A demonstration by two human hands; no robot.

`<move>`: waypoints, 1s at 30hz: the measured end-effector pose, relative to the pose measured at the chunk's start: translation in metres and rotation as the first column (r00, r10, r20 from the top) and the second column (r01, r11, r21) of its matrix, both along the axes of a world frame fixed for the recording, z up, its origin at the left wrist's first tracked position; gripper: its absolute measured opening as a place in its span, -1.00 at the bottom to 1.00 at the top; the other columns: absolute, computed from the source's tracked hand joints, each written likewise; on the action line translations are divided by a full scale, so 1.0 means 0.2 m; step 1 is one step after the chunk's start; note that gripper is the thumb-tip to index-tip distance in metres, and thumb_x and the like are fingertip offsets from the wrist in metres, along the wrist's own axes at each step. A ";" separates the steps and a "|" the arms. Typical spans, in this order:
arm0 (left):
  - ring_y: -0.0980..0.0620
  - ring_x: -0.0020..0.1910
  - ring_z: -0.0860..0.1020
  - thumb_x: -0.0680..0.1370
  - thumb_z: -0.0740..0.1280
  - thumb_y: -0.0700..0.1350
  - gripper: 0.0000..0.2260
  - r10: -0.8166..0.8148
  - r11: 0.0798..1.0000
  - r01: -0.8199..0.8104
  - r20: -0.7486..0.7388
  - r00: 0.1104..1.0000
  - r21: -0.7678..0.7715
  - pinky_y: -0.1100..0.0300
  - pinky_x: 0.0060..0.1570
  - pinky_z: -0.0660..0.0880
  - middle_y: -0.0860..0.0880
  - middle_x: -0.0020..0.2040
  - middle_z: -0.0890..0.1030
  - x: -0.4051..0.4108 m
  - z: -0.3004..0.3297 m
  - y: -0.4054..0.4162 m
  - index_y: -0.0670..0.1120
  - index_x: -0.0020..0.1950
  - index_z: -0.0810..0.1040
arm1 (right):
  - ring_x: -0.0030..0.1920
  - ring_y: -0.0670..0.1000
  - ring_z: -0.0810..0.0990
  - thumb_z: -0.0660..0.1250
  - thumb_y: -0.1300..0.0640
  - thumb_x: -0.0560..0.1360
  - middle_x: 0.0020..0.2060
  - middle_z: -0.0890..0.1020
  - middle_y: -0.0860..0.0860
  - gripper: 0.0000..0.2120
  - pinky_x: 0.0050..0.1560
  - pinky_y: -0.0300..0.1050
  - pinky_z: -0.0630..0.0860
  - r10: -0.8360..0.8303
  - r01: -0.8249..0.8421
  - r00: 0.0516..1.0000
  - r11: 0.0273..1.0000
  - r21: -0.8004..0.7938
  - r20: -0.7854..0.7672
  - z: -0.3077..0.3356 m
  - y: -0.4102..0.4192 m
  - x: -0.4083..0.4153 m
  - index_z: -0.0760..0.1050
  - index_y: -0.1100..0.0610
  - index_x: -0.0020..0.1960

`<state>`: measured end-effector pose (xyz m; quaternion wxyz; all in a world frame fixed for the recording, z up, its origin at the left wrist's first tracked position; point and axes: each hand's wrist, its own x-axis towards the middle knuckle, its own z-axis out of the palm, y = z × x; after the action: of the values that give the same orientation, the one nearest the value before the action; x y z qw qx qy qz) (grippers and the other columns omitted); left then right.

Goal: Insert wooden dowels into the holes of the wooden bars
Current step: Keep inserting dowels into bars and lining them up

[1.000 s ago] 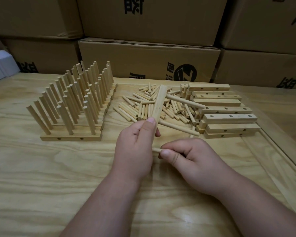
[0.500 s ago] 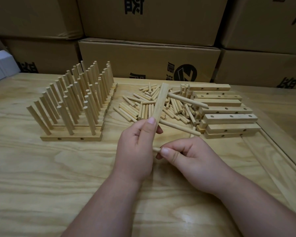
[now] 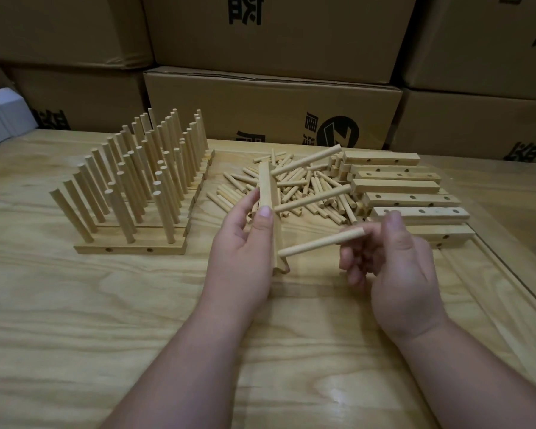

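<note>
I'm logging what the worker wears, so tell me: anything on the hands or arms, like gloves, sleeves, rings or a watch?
Nothing worn shows. The left hand and right hand are bare, with no gloves or rings. Both forearms are bare to the frame's bottom edge, with no sleeve, watch or band at the wrists. Nails are short and unpainted.

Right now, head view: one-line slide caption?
Left hand holds a wooden bar with three dowels; right hand seats the nearest dowel.

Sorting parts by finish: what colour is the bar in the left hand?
Pale, unpainted natural wood, like the dowels. The bar in the left hand shows best in the head view.
</note>
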<state>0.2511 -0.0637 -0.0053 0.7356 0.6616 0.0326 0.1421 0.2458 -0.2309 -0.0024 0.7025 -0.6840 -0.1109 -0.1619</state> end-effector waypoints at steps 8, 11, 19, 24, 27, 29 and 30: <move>0.02 -0.56 0.33 0.55 0.29 0.07 -0.75 -0.463 0.819 0.424 -0.009 0.886 -0.386 0.17 -0.46 0.46 -0.06 -0.50 0.42 -0.02 0.04 0.04 0.06 0.11 0.70 | -0.24 -0.09 0.57 0.29 0.00 0.55 -0.10 0.67 -0.05 -0.81 -0.29 -0.24 0.50 -0.186 0.191 0.979 0.980 -0.054 0.077 0.03 -0.03 0.07 0.63 -0.10 0.10; 0.01 -0.58 0.30 0.52 0.33 0.04 -0.77 -0.589 0.756 0.530 -0.047 0.807 -0.385 0.15 -0.45 0.48 -0.07 -0.52 0.39 -0.03 0.04 0.05 0.01 0.06 0.72 | -0.04 -0.11 0.59 0.28 0.02 0.56 0.16 0.59 -0.14 -0.67 -0.09 -0.19 0.52 -0.148 0.172 0.980 0.966 -0.193 0.132 0.06 -0.05 0.08 0.54 -0.12 0.31; -0.06 -0.60 0.42 0.56 0.35 -0.03 -0.78 -0.657 0.730 0.596 -0.101 0.747 -0.334 0.16 -0.45 0.48 -0.19 -0.51 0.50 -0.03 0.03 0.05 -0.09 0.10 0.71 | 0.15 -0.14 0.64 0.32 0.21 0.59 0.05 0.70 -0.17 -0.71 0.17 -0.05 0.55 -0.025 0.049 0.995 0.963 -0.264 0.092 0.11 -0.06 0.07 0.63 -0.15 0.15; -0.09 -0.56 0.52 0.51 0.24 0.03 -0.67 -0.648 0.731 0.594 -0.071 0.758 -0.336 0.12 -0.38 0.50 -0.20 -0.41 0.62 0.00 0.02 0.07 -0.04 0.06 0.75 | 0.00 -0.14 0.68 0.37 0.17 0.57 -0.08 0.73 -0.13 -0.75 -0.01 -0.20 0.58 -0.145 0.165 0.983 0.966 -0.202 0.108 0.10 -0.08 0.08 0.66 -0.19 -0.01; -0.06 -0.59 0.50 0.65 0.06 0.00 -0.54 -0.581 0.754 0.486 -0.103 0.808 -0.442 0.17 -0.43 0.53 -0.17 -0.44 0.60 0.01 0.02 0.05 -0.17 0.00 0.72 | -0.04 -0.16 0.68 0.36 0.17 0.58 -0.11 0.73 -0.13 -0.79 -0.12 -0.33 0.56 -0.219 0.227 0.973 0.965 -0.129 0.072 0.09 -0.09 0.09 0.67 -0.12 -0.03; -0.01 -0.64 0.44 0.66 0.06 -0.02 -0.56 -0.493 0.789 0.370 -0.146 0.858 -0.491 0.19 -0.49 0.52 -0.13 -0.51 0.54 0.02 0.03 0.04 -0.20 -0.10 0.67 | -0.04 -0.13 0.69 0.35 0.14 0.59 -0.10 0.74 -0.11 -0.82 -0.07 -0.22 0.59 -0.273 0.274 0.962 0.957 -0.095 0.026 0.08 -0.09 0.10 0.67 -0.10 -0.03; 0.01 -0.65 0.41 0.64 0.09 -0.04 -0.55 -0.468 0.795 0.338 -0.155 0.870 -0.504 0.19 -0.51 0.51 -0.10 -0.54 0.50 0.02 0.02 0.04 -0.19 -0.18 0.70 | -0.03 -0.11 0.70 0.34 0.13 0.60 -0.10 0.74 -0.09 -0.85 -0.03 -0.11 0.60 -0.293 0.292 0.956 0.953 -0.081 0.000 0.07 -0.10 0.10 0.67 -0.07 -0.02</move>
<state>0.2552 -0.0562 -0.0003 0.8725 0.4722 0.0229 -0.1235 0.2656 -0.2510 0.0124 0.6435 -0.7215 -0.0105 -0.2555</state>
